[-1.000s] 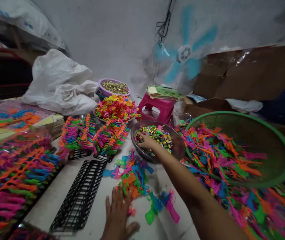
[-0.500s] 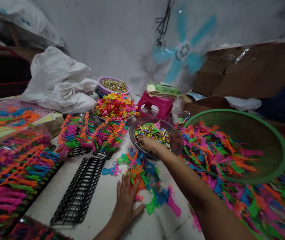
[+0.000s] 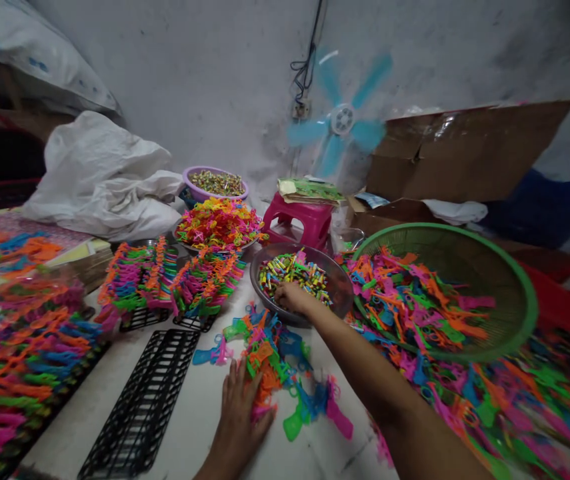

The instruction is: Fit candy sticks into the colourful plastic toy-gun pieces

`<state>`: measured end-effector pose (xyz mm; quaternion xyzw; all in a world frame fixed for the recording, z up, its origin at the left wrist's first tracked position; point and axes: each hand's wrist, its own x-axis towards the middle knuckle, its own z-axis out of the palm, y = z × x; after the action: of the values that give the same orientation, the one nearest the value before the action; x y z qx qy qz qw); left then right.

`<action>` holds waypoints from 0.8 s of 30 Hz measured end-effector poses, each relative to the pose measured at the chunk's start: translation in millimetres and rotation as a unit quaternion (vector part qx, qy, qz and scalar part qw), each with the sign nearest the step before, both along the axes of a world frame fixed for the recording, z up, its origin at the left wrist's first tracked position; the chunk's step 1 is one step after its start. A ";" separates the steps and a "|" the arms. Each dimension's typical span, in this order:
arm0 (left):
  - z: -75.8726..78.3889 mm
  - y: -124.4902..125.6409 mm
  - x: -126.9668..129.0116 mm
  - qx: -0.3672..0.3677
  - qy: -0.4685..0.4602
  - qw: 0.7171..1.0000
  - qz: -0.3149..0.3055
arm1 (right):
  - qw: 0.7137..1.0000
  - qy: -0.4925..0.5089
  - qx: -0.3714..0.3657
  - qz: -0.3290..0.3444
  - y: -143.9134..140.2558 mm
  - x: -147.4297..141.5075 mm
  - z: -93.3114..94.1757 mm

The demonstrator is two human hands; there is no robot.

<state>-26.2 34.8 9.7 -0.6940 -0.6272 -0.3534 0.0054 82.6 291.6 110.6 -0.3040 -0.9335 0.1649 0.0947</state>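
My left hand (image 3: pixel 241 408) lies palm down on the white tabletop, fingers stretched out, their tips against a pile of bright plastic toy pistols (image 3: pixel 265 363). My right hand (image 3: pixel 291 297) reaches into a dark see-through bowl (image 3: pixel 339 283) of small shiny multicoloured tube-shaped pieces (image 3: pixel 309 272). Its fingers curl down at the near left of the heap; whatever they pinch is hidden. Left of my left hand is a black plastic grid rack (image 3: pixel 139 400). Farther back, two racks are filled with rows of toy pistols (image 3: pixel 209 280).
On the right, a green basket (image 3: pixel 527 300) holds toy pistols, with more heaped below. Filled rows (image 3: pixel 39 373) occupy the left. Behind stand a plate of small plastic parts (image 3: pixel 219 223), a purple basin (image 3: pixel 189 177), a pink stool (image 3: pixel 297 220), a spinning fan (image 3: pixel 342 120) and a cardboard box (image 3: pixel 465 153).
The view has shifted slightly, so most things sit lower and further left. My right hand is still in the bowl, its fingers more curled. My left hand stays by the toy pistols.
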 end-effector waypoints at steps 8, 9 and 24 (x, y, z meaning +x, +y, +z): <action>-0.7 0.9 -1.6 0.003 -0.073 0.997 0.005 | 0.980 0.124 -0.044 -0.152 2.4 26.0 34.5; 0.0 0.8 -2.4 0.004 -0.095 0.995 0.004 | 0.974 0.143 -0.048 -0.167 -0.8 33.7 44.0; 91.4 -13.6 10.7 -0.414 -0.618 0.631 -0.219 | 0.804 0.224 -0.544 -0.082 -199.5 46.0 21.5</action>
<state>-15.5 21.3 101.1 -0.3597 -0.3934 -0.3936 -0.7490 128.6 92.2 132.2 -0.3356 -0.6148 0.7011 0.1337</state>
